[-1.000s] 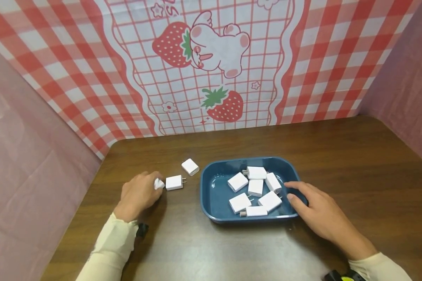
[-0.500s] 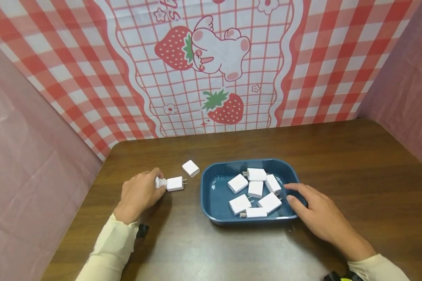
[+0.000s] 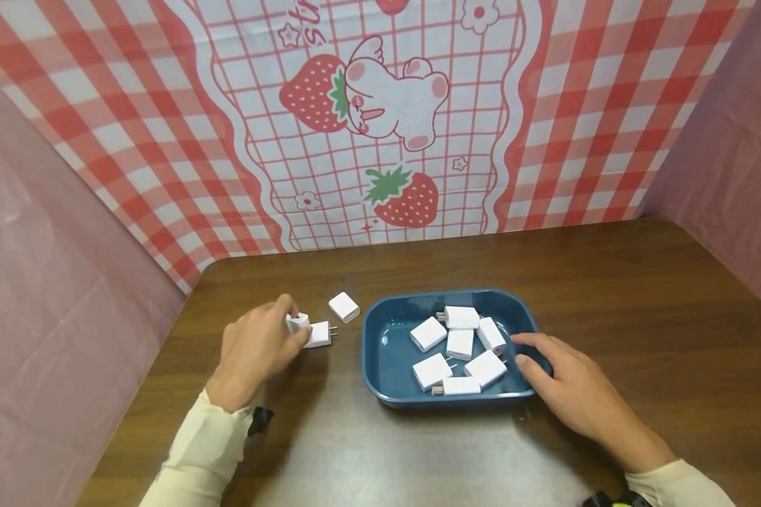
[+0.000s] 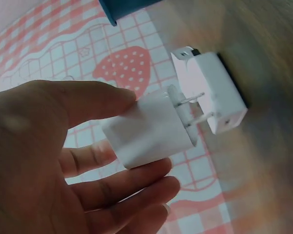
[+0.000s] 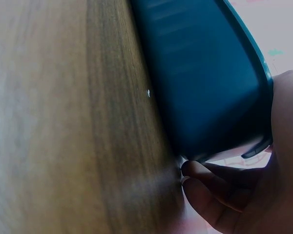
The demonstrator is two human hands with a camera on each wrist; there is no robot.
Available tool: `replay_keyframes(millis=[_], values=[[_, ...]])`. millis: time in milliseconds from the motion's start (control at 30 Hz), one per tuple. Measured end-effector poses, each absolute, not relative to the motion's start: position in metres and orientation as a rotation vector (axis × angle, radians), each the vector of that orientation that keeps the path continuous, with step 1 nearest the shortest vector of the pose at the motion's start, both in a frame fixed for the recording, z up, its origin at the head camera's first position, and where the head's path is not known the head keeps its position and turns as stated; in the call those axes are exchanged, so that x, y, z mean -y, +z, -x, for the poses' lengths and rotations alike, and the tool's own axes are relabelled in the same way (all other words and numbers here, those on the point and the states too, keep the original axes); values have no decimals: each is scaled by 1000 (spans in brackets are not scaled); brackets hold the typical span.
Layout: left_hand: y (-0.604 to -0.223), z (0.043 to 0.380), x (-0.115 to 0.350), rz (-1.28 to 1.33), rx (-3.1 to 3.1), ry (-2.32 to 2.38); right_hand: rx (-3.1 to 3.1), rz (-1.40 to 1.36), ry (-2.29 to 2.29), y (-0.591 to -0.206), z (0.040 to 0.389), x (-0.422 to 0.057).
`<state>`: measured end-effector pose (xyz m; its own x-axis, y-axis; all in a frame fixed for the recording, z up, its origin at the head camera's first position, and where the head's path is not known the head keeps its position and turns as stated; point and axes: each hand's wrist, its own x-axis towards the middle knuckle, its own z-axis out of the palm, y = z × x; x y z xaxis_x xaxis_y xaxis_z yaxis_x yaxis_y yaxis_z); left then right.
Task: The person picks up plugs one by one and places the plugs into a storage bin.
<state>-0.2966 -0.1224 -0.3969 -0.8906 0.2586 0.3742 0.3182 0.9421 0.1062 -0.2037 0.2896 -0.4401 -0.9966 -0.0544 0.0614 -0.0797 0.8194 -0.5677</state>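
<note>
My left hand [image 3: 254, 352] pinches a white wall charger [image 4: 149, 129] between thumb and fingers, its two metal prongs pointing away from the palm. In the head view the held charger sits right at a second white charger [image 3: 320, 334], partly overlapping it. A third charger [image 3: 344, 307] lies a little farther back on the table. My right hand [image 3: 577, 387] holds the right end of a blue tray [image 3: 387, 352], with thumb and index finger over the rim. The right wrist view shows other fingers [image 5: 210, 195] curled low beside the tray's outer wall.
Several white chargers [image 3: 432, 371] lie in the tray, mostly in its middle and right part. The brown wooden table [image 3: 418, 451] ends at a red checked cloth [image 3: 583, 141] behind. Pink cloth [image 3: 57, 246] hangs along the left side.
My left hand has shifted slightly right with the charger, which now overlaps the one beside it. My right hand and the tray stay in place.
</note>
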Motion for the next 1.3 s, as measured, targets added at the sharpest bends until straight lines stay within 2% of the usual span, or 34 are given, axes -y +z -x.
replay_keyframes(millis=[667,1300], values=[[-367,275,79,578,2513,-282,2950,-120,918,-441,204,-290],[-369,265,37,727,2542,-294,2926,-142,931,-442,203,-290]])
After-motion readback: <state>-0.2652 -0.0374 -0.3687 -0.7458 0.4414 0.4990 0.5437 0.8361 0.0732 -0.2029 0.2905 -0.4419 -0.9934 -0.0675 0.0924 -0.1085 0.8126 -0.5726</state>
